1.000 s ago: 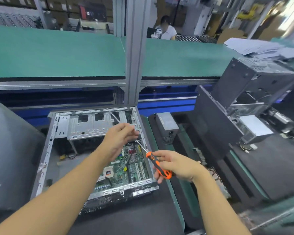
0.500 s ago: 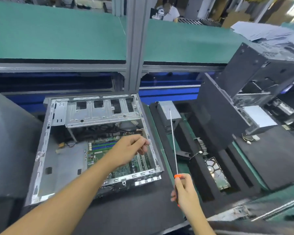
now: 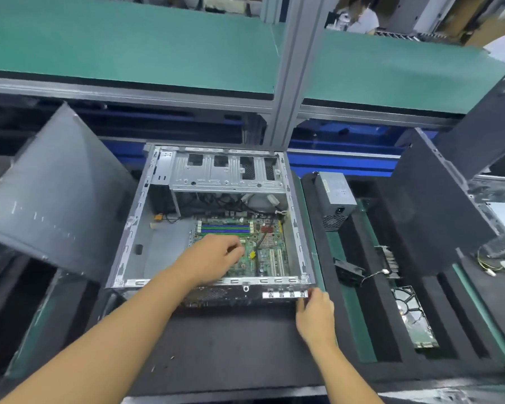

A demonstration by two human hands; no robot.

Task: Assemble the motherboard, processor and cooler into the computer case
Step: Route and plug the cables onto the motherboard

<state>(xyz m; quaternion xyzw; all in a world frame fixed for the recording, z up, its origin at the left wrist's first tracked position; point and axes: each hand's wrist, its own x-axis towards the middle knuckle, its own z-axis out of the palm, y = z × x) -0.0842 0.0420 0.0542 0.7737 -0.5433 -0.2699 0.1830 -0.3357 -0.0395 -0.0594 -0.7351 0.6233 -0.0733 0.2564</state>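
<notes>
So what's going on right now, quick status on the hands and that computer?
Left hand down on motherboard, nothing visibly gripped. Right hand at case front corner. Nothing in the way.

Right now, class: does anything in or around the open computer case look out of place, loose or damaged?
Nothing looks damaged. The motherboard lies flat in the computer case. One oddity: a power supply sits tilted outside the case, in the foam tray to its right.

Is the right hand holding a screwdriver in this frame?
No. The right hand holds no tool and rests its fingers on the computer case near corner.
</notes>
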